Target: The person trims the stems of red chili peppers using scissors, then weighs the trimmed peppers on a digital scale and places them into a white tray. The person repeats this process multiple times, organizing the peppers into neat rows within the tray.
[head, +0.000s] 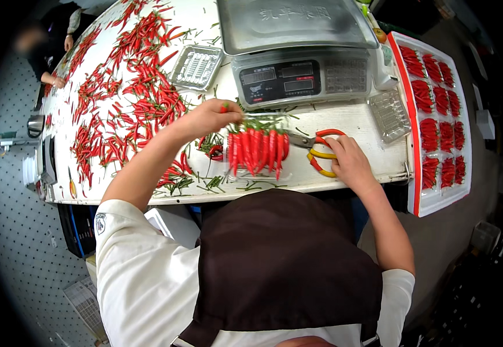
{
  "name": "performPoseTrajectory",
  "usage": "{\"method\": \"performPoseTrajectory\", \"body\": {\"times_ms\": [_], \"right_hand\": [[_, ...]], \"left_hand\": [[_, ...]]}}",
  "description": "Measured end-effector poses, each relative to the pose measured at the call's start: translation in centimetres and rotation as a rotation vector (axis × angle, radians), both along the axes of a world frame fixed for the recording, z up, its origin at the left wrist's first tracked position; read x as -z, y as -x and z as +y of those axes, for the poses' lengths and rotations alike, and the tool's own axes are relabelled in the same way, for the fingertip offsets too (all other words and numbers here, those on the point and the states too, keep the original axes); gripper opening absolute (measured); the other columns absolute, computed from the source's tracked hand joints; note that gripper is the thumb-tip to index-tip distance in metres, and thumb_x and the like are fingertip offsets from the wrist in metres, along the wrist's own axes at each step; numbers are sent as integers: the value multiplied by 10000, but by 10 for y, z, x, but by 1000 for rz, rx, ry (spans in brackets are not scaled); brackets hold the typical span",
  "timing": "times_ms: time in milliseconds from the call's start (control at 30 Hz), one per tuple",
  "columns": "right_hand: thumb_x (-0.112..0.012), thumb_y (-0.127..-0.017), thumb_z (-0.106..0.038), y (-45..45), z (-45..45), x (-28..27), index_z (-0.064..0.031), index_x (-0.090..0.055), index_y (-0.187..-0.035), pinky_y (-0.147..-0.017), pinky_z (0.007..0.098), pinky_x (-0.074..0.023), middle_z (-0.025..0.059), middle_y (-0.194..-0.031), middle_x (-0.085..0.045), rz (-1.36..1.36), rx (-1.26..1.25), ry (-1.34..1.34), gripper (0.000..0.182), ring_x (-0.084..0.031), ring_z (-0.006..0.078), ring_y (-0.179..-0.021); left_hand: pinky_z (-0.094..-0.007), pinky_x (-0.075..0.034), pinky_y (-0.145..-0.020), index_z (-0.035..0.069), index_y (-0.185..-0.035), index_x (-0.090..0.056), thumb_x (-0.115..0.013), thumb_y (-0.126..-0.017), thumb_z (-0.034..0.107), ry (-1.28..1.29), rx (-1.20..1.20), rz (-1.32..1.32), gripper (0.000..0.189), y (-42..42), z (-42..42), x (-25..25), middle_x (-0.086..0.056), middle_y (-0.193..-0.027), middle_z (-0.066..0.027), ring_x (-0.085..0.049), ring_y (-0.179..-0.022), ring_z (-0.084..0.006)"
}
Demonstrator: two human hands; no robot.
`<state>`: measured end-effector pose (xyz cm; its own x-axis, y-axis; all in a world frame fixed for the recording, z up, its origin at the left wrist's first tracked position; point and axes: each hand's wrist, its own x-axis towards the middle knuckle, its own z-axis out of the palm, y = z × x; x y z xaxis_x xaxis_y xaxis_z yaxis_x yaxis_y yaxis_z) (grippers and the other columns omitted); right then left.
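A clear plastic tray [287,177] lies in front of me, filled with a row of red chili peppers [258,149] whose green stems point away from me. My left hand [217,116] is at the stem end, its fingertips pinched together beside the stems. A small red chili pepper [224,108] with a green end pokes out of that hand; its remainder is hidden. In my right hand [352,162] are scissors [321,149] with red and yellow handles. Their blades reach the tray's right side, and the tips are hidden by the peppers or blurred.
Loose chilies [147,104] cover the table's left side, with cut stems [213,184] near the front edge. A weighing scale [301,78] stands behind the tray. Empty plastic trays [197,67] flank it. A white foam box [440,204] at right holds packed chilies. A person's hand [58,82] is far left.
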<state>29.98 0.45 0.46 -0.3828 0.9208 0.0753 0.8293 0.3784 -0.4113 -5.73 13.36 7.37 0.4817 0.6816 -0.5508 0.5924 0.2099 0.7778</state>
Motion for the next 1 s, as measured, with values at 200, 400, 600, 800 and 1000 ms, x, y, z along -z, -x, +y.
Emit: {"method": "performPoseTrajectory", "body": {"times_ms": [200, 400, 600, 800, 1000], "right_hand": [[-622, -666, 63, -53, 10, -7, -42, -567, -1177, -808, 419, -471, 134, -940, -494, -84, -30, -57, 524, -535, 330, -935], [-615, -659, 69, -73, 3, -7, -32, -558, -1210, -835, 438, -453, 159, -947, -495, -92, 123, -84, 563, -528, 352, -935], [-617, -678, 51, -70, 0, 0, -29, -571, -1188, -861, 428, -449, 167, -1029, -517, -130, 208, -94, 518, -522, 358, -970], [-602, -849, -64, -25, -27, 0, 4, -588, -1125, -672, 393, -500, 167, -846, -620, 300, 431, 150, 284, -625, 299, -729], [-519, -958, -152, 21, -21, 7, 38, -577, -1083, -466, 250, -477, 104, -733, -652, 822, 613, 772, 235, -616, 137, -541]], "left_hand": [[-301, -494, -822, 7, -1009, -677, -588, -954, 202, -126, 197, -47, 222, -34, -11, 41, -709, -933, -83, -648, -897, -158], [-327, -501, -786, 8, -1001, -676, -578, -952, 189, -182, 273, -77, 212, -74, -15, 59, -711, -904, -103, -657, -840, -197], [-310, -501, -796, 7, -1007, -671, -566, -967, 180, -206, 310, -52, 206, -91, -4, 77, -707, -896, -96, -645, -839, -168], [-320, -503, -788, 17, -1056, -663, -571, -969, 200, -268, 332, 54, 223, -105, 0, 69, -700, -907, -112, -646, -839, -187], [-355, -504, -791, 15, -1082, -651, -585, -953, 198, -442, 150, 52, 234, -107, -15, 73, -687, -950, -156, -652, -854, -274]]}}
